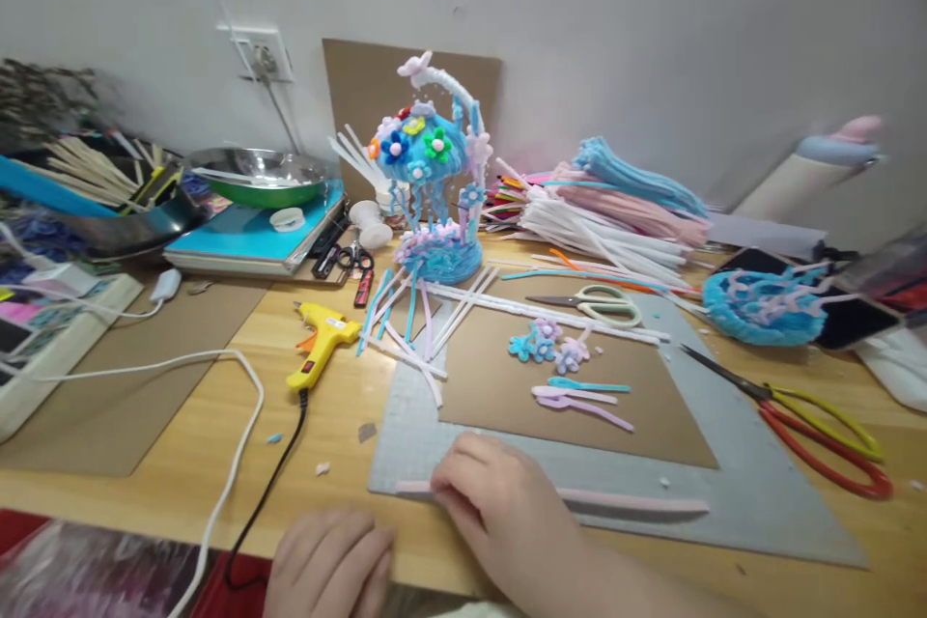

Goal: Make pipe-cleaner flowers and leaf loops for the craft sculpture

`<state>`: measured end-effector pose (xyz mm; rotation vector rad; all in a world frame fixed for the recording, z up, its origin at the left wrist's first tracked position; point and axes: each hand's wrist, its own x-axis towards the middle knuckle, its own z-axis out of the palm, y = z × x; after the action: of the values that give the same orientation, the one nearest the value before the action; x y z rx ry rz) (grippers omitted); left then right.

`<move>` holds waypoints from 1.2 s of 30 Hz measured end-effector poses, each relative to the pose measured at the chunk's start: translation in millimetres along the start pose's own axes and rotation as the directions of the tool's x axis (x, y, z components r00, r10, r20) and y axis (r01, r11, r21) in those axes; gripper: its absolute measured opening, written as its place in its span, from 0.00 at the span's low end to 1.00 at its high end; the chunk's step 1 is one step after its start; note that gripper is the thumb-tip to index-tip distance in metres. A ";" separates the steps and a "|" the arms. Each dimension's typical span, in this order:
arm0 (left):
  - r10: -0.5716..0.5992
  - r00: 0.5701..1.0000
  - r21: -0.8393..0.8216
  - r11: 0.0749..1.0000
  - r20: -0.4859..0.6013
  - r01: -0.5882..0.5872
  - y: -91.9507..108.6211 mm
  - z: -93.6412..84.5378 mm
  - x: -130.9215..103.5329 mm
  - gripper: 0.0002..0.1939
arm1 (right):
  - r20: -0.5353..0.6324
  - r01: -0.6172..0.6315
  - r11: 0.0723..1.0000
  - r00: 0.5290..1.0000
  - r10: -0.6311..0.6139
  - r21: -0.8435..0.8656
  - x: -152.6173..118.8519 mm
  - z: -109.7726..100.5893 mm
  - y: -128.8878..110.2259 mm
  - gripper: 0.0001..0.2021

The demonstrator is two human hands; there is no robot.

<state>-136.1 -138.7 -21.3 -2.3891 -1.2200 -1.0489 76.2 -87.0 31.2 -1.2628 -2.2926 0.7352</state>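
Observation:
My right hand (499, 507) is closed over a pale pink pipe cleaner (637, 501), which lies along the front of the grey mat (782, 512). My left hand (329, 560) rests at the table's front edge with its fingers together and curled down; anything under them is hidden. Beyond the right hand, a brown board (492, 396) bears looped blue and pink strips (579, 396) and a few small fuzzy flowers (547, 345). A blue jellyfish ornament with coloured flowers (420, 150) stands at the back.
A yellow glue gun (323, 338) lies left of the mat, its black cord running forward. Red-and-yellow scissors (826, 435) and pale green scissors (601, 304) lie right. Pipe cleaner bundles (615, 212) and a metal bowl (253, 176) stand behind; a white cable (253, 396) crosses left.

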 end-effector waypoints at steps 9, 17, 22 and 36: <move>-0.088 0.996 -0.012 0.996 -0.010 0.087 8.8 5.6 6.0 0.06 | 0.052 0.012 1.000 0.999 -0.012 -0.012 9.2 13.0 -2.6 0.12; -0.226 0.964 0.027 0.972 -0.140 0.232 13.5 3.5 6.9 0.07 | 0.090 0.040 0.999 0.995 -0.038 -0.019 9.8 14.5 -3.4 0.13; -0.321 0.935 0.043 0.943 -0.151 0.331 14.9 2.8 6.7 0.08 | 0.091 0.060 0.998 0.994 -0.059 -0.014 9.1 15.4 -2.0 0.13; -0.347 0.931 0.038 0.935 -0.113 0.353 14.7 1.1 6.4 0.10 | 0.092 0.088 0.996 0.992 -0.089 0.016 9.2 13.6 0.1 0.15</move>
<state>-121.5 -143.3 -16.2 -2.0888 -1.6539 -1.2010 63.7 -82.4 21.6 -1.1352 -2.3977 0.7900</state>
